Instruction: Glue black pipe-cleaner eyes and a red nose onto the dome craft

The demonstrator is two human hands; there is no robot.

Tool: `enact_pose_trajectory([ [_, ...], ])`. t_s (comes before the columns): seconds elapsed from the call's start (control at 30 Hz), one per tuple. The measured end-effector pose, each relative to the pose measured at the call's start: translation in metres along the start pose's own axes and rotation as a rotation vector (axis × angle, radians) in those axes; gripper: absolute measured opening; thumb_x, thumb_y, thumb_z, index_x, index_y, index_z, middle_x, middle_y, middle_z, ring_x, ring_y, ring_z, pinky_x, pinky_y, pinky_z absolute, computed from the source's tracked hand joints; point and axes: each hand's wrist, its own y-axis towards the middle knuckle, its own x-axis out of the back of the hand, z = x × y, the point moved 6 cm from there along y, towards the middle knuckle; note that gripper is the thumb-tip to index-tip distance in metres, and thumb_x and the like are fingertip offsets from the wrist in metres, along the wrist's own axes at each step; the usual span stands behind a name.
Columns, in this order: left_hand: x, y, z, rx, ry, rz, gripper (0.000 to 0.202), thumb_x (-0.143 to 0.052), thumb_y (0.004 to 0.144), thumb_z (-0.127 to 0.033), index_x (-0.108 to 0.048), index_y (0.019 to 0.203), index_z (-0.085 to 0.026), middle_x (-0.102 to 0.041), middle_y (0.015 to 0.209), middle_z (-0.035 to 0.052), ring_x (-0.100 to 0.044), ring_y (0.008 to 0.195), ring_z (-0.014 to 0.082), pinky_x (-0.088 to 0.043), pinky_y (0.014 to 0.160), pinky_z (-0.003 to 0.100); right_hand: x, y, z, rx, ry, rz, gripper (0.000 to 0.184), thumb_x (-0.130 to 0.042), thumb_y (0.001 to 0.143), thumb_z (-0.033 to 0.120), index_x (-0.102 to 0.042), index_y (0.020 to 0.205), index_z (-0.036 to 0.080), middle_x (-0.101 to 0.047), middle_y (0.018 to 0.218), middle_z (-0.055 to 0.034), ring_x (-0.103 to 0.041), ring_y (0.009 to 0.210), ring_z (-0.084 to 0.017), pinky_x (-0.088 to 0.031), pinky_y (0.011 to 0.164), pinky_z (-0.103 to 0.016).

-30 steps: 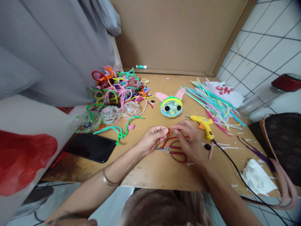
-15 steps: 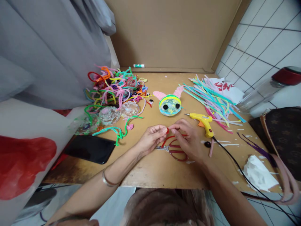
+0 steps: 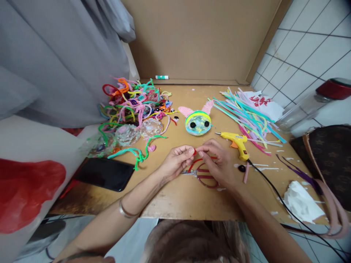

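Hands [image 3: 197, 159] still pinching red pipe cleaner [image 3: 194, 151], barely shifted

Wooden tabletop [image 3: 175, 199], filling the centre of the frame. Upper left: tangled pipe cleaners [image 3: 134, 98] with clear domed pieces [image 3: 139, 130] below them. Left: black phone [image 3: 105, 174]. Centre: round craft face [image 3: 197, 122] with pink ears. Below it: red-handled scissors [image 3: 203, 174]. Right of centre: yellow glue gun [image 3: 236, 142] with black cord [image 3: 276, 197]. Upper right: straight pipe cleaners [image 3: 246, 117] over a printed white sheet [image 3: 267, 106]. Lower right: crumpled white paper [image 3: 300, 206]. Far edge: small glue stick [image 3: 162, 77].
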Motion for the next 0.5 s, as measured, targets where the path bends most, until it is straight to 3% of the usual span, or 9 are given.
enact_pose_trajectory([
  [0.5, -0.0010, 0.0013, 0.0037, -0.004, -0.037, -0.026, 0.031, -0.081, 0.063, -0.036, -0.065, 0.071, -0.010, -0.045, 0.051, -0.0055, -0.034, 0.047, 0.0013, -0.027, 0.046, 0.014, -0.0041, -0.0068, 0.0050, 0.229, -0.381, -0.097, 0.006, -0.059, 0.087, 0.025, -0.060, 0.091, 0.020, -0.060, 0.083, -0.0053, -0.055, 0.081, -0.020, -0.042, 0.069, -0.035],
])
